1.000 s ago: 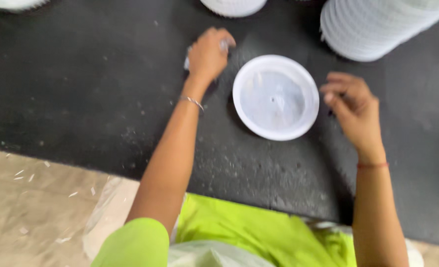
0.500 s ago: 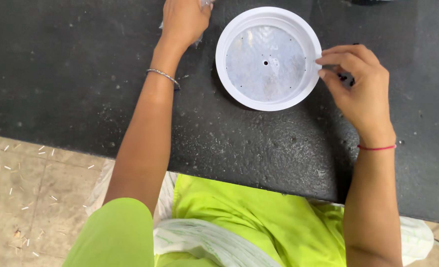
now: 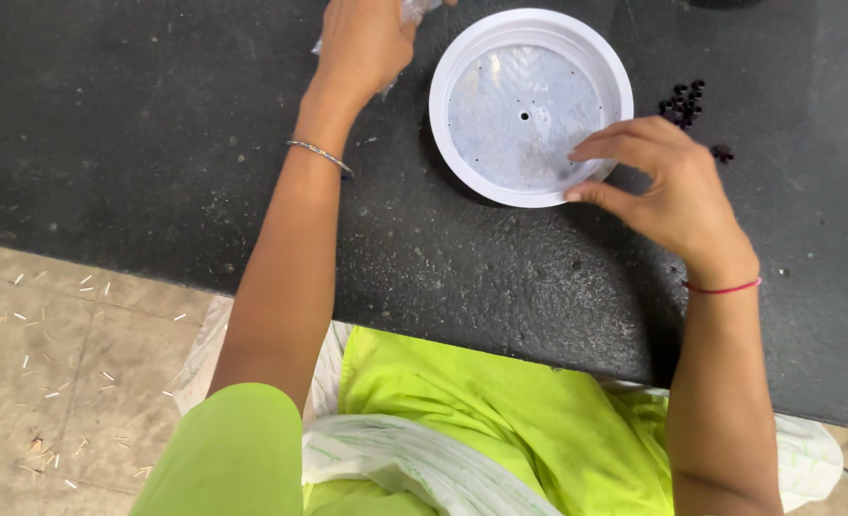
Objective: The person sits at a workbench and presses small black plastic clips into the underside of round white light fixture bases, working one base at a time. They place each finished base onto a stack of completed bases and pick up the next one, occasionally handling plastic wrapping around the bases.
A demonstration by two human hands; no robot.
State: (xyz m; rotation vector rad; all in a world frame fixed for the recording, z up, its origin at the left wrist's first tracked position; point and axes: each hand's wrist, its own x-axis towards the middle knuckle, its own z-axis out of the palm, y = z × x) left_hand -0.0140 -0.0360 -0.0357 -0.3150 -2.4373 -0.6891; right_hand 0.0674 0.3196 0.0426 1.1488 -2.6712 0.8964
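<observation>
Head view, surface: a dark, speckled stone worktop fills the upper frame; its near edge runs just above the person's lap.
Round part: a shallow white plastic disc with a raised rim and a small centre hole lies flat towards the worktop's far edge, nearly touching the frame's top.
Right hand: the right hand rests at the disc's near right rim, fingertips on the disc's grey inner face, thumb against the rim; fingers loosely curled, gripping nothing that can be made out.
Left hand: the left hand closes on a crumpled clear plastic bag, mostly cut off by the top edge.
Small parts: a cluster of tiny black beads sits on the worktop just right of the disc, too small to identify.
Foreground: a lime-green garment covers the lap.
</observation>
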